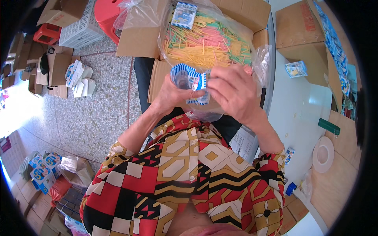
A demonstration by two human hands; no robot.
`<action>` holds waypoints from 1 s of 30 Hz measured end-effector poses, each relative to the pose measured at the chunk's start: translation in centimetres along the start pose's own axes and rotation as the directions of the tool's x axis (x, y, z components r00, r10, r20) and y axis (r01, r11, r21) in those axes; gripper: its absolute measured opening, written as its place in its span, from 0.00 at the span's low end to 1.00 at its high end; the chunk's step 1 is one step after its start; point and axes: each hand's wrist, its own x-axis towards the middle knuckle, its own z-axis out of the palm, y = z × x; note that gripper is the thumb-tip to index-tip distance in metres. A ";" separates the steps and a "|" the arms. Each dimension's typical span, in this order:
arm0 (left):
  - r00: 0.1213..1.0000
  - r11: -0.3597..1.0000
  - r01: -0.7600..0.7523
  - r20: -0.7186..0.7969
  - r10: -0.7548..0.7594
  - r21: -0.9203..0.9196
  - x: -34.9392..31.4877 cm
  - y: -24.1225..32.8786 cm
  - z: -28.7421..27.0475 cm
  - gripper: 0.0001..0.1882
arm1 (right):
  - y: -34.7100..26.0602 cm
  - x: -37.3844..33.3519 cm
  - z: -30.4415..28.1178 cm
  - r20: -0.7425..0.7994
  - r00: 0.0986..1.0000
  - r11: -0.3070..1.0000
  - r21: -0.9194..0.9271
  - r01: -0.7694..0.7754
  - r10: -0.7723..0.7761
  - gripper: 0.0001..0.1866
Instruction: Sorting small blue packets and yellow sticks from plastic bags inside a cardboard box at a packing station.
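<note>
Above my lap, my left hand is closed round small blue-and-white striped plastic packets, partly clear; they overlap, so I cannot tell where one ends. My right hand has its fingers pinched at the right edge of the packets, and its fingertips are partly hidden. Just beyond both hands, a cardboard box lined with a clear plastic bag holds many thin short sticks in yellow, pink and green. One flat blue-and-white packet lies on top of the sticks.
On the right, a pale table carries another packet, a big cardboard box, a green stapler-like object and a white ring. Leftward on the speckled floor are a red stool, a white crate and stacked cards.
</note>
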 end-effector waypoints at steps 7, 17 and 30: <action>0.998 0.978 0.049 -0.057 -0.038 0.205 -1.8 -0.6 0.1 0.14 | -1.1 -2.5 0.6 0.197 0.950 0.940 0.196 -0.278 0.240 0.10; 0.979 0.953 -0.081 -0.154 0.131 0.292 -1.8 -0.9 0.7 0.05 | -1.6 -1.3 0.8 0.076 0.987 0.982 0.116 -0.151 0.142 0.10; 0.955 0.972 -0.197 -0.198 0.220 0.131 1.2 -1.5 0.4 0.06 | -0.9 -0.7 1.4 0.047 0.983 0.982 0.061 -0.178 0.175 0.08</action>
